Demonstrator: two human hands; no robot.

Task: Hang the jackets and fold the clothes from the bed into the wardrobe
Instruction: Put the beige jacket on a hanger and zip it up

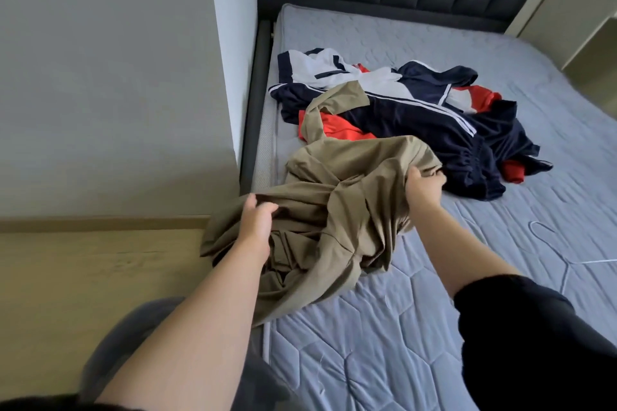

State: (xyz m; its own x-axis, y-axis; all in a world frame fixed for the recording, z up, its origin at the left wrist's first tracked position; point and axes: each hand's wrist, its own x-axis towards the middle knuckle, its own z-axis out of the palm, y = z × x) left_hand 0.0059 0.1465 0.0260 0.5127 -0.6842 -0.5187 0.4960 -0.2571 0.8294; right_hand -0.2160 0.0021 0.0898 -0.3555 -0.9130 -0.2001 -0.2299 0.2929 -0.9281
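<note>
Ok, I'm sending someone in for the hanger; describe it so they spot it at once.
Start at the grey quilted mattress and go to its right side, near the person's right sleeve. The thin white wire hanger lies flat there, apart from the clothes: the only bare outline, not fabric.

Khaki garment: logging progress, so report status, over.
Both hands grip the khaki garment: left hand, right hand. Part lifted, hem on the mattress. Navy jacket pile waiting; white hanger lies nearby.
</note>
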